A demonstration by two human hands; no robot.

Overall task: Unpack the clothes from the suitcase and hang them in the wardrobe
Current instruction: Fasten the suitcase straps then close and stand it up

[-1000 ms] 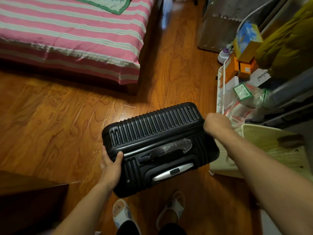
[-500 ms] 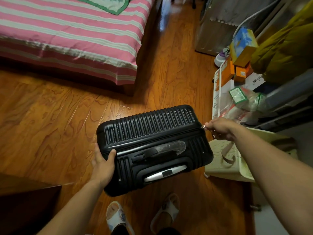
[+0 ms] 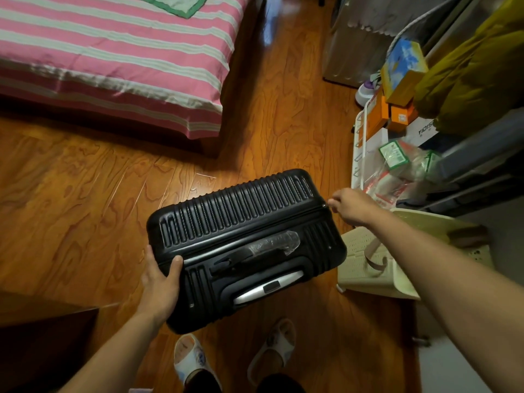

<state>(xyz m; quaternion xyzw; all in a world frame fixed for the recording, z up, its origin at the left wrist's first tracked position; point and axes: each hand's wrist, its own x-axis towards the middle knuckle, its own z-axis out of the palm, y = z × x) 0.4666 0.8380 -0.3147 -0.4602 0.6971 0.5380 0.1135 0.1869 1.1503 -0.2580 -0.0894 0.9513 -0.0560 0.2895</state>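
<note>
1. Dim, warm indoor light; a bright sheen lies on the wooden floor toward its far edge.
2. The near left corner sinks into deep shadow.
3. Wide-angle bending curves the edges; the right side is softly blurred.

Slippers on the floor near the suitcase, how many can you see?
2. One slipper lies below the black suitcase, toward the left hand's side; the other slipper lies right of it. Both are partly covered by the person's legs.

Bare wooden floor lies open left of the black ribbed hard-shell suitcase; a cream perforated plastic basket apparently touches its right end.
</note>
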